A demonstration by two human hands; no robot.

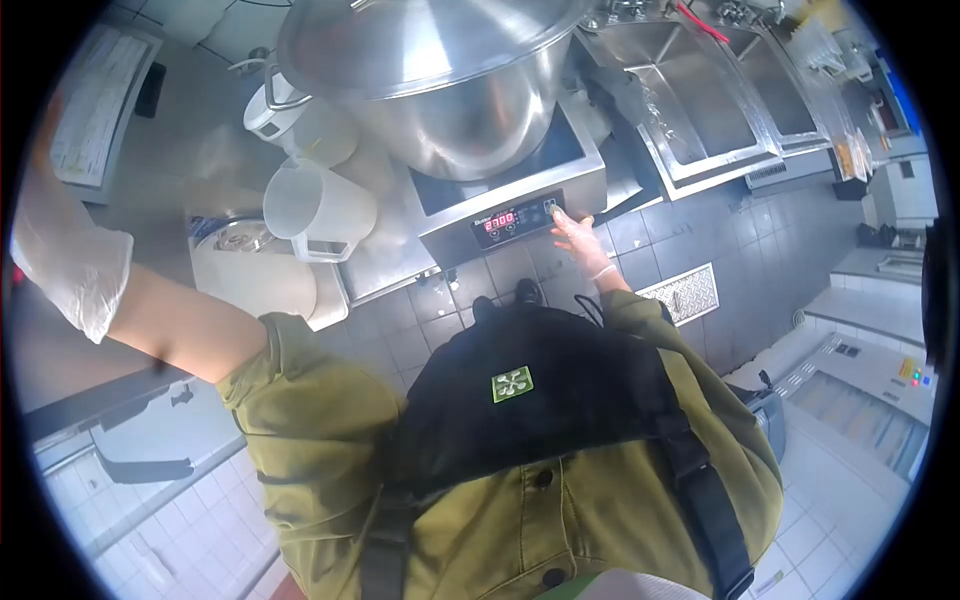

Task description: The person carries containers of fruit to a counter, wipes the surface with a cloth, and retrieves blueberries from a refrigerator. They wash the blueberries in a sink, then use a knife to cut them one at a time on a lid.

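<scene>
My right hand (pixel 580 240), in a clear plastic glove, touches the right end of the control panel (pixel 518 217) with a fingertip, its fingers apart. The panel's red display shows 2700. On the steel cooktop (pixel 590 165) behind it stands a large steel pot (pixel 460 120) with its lid (pixel 430 40) on. My left hand (pixel 55 205), in a loose clear glove, reaches out at the far left edge; its fingers are cut off by the view. White plastic jugs (pixel 315 205) stand left of the pot.
A lidded white container (pixel 250 280) is at the counter's front left. Papers (pixel 95 110) lie at the back left beside a black object (pixel 150 90). Steel sinks (pixel 690 100) are at the back right. A metal drain grate (pixel 688 293) is set in the tiled floor.
</scene>
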